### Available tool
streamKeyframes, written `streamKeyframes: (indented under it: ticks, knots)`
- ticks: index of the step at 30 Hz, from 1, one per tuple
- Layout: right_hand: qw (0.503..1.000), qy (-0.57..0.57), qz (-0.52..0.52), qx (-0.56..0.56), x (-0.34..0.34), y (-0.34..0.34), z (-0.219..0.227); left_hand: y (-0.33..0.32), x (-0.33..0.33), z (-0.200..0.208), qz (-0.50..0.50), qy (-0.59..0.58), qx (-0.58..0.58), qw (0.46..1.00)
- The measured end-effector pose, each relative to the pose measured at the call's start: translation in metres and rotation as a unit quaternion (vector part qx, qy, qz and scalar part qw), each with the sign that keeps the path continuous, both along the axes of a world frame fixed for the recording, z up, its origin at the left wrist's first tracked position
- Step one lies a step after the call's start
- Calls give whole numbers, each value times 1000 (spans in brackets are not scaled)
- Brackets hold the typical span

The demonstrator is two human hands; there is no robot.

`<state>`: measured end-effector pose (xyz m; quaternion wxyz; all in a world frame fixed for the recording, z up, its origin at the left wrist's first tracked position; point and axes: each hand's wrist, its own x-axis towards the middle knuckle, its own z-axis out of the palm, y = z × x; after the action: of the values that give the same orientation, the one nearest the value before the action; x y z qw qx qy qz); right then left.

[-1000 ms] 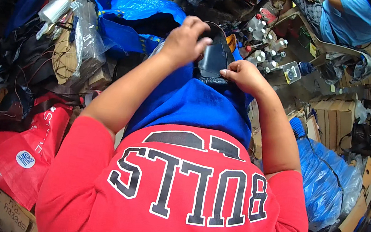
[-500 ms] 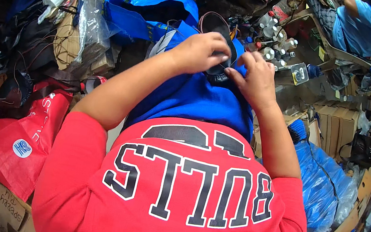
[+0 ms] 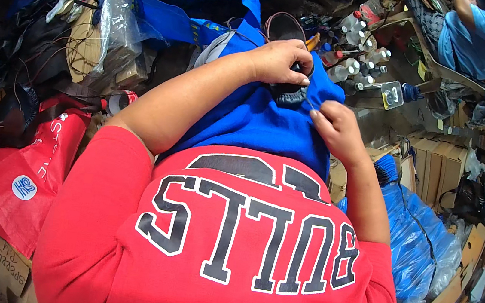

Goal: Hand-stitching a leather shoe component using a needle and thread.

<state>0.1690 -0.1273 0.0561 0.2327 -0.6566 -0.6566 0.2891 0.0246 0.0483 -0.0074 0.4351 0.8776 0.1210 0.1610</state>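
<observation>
A dark shoe (image 3: 290, 100) with a gathered, puckered toe lies across my lap on blue cloth (image 3: 246, 121). Its reddish-brown collar edge points away from me. My left hand (image 3: 283, 63) is closed over the shoe's middle, thumb bent and fingers curled against it; the fingertips are partly hidden. To the right of the toe, my right hand (image 3: 337, 127) is closed in a pinch. A thin dark thread (image 3: 309, 104) runs from the toe to its fingertips. Whether a needle is also in that pinch cannot be made out.
An opened blue bag (image 3: 197, 0) lies beyond my left arm. Several small bottles (image 3: 353, 38) crowd the far right, near a person in light blue (image 3: 473, 43). A red bag (image 3: 25, 167) lies at left; a blue plastic-wrapped bundle (image 3: 414, 233) and cardboard (image 3: 434, 169) at right.
My right hand has moved right and toward me, away from the shoe, drawing the thread out. My left hand has shifted slightly right and stays at the shoe.
</observation>
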Motion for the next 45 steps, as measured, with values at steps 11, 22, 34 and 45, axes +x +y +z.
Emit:
streamKeyframes:
  ticks: [11, 22, 34, 45]
  knots:
    - [996, 49, -74, 22, 10, 7, 0, 24, 9, 22, -99, 138, 45, 984]
    - [995, -90, -46, 7, 5, 27, 3, 35, 9, 9, -148, 129, -124, 973]
    - [999, -6, -16, -47, 18, 46, 0, 37, 7, 10, -165, 130, -150, 966]
    - [998, -32, 13, -60, 16, 52, 6, 37, 8, 7, -167, 111, -128, 971]
